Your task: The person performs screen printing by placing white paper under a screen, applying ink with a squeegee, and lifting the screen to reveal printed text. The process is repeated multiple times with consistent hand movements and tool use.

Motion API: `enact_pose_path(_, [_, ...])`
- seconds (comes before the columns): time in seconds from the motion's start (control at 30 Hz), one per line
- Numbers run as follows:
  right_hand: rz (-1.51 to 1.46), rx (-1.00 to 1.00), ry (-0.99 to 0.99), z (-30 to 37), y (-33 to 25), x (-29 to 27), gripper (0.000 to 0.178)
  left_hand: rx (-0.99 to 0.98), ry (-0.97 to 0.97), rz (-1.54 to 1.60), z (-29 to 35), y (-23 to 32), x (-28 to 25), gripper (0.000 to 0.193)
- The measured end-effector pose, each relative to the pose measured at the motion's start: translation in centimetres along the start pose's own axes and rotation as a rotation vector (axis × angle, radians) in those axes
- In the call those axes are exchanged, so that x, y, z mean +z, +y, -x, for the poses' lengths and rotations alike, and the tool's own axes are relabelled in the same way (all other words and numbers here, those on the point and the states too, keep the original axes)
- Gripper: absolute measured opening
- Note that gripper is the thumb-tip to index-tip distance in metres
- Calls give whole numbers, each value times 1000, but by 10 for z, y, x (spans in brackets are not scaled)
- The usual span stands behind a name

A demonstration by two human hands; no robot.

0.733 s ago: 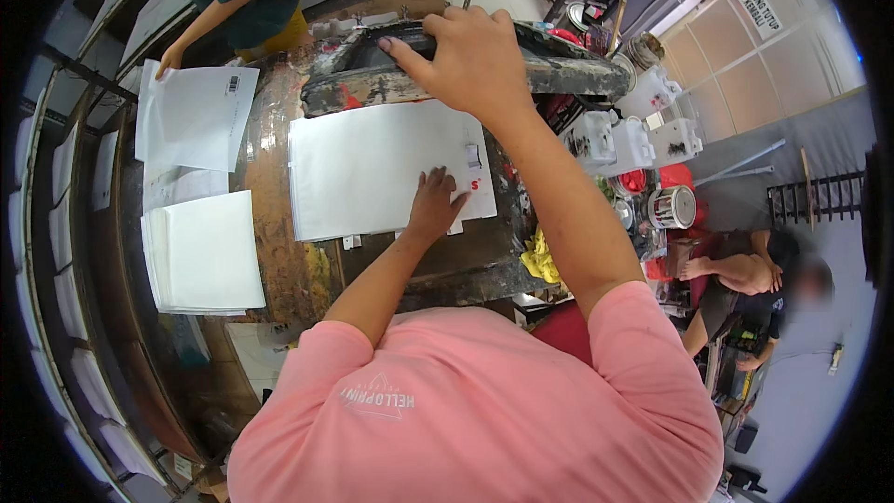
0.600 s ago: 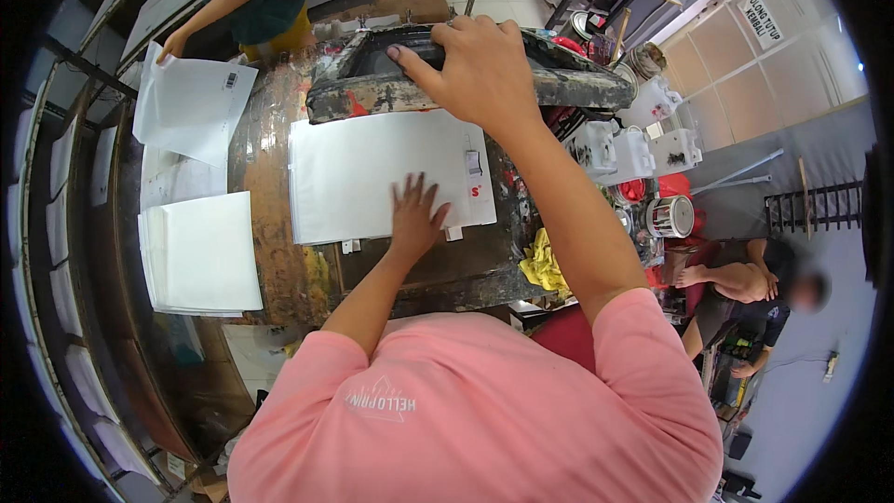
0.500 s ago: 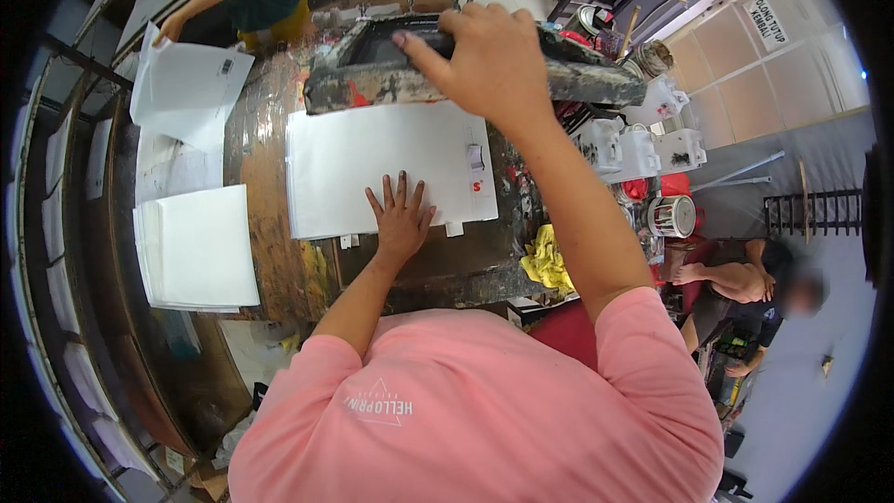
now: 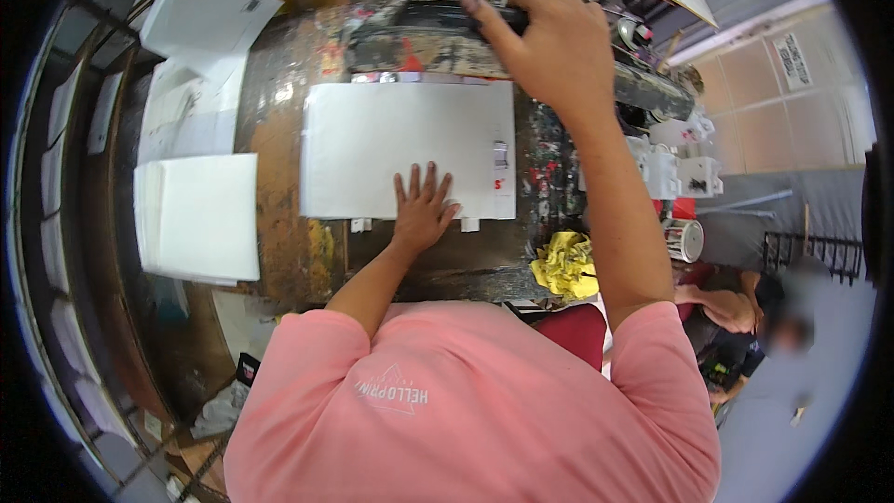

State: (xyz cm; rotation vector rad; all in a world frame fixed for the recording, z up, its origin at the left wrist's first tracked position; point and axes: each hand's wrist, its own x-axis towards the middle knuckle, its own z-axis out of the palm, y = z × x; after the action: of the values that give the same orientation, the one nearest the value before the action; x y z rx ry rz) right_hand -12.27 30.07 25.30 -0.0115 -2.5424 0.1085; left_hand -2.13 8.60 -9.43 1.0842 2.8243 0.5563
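Note:
A white sheet [image 4: 400,144] lies flat on a stained, paint-marked work table [image 4: 279,149]. My left hand [image 4: 421,210] rests palm down on the sheet's near edge, fingers spread. My right hand [image 4: 549,47] reaches out past the sheet and grips the top of a long dark paint-smeared bar [image 4: 438,37] that runs along the sheet's far edge.
A stack of white sheets [image 4: 200,214] lies to the left, with more loose sheets [image 4: 205,19] behind it where another person's hand holds one. A crumpled yellow rag [image 4: 566,265] sits at the table's right corner. White boxes [image 4: 670,168] and a seated person [image 4: 745,317] are at right.
My left hand slid left and toward me along the sheet to its near edge. My right hand stayed on the dark bar.

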Motion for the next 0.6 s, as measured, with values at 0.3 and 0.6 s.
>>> enact_pose_path(0.3, [-54,-10,7,10,-6,0,59,-74,69,215,-8,4,-62,80])
enact_pose_path(0.6, [-114,-49,-538,172,-4,57,47,-871,207,2332,37,23,-181,119])
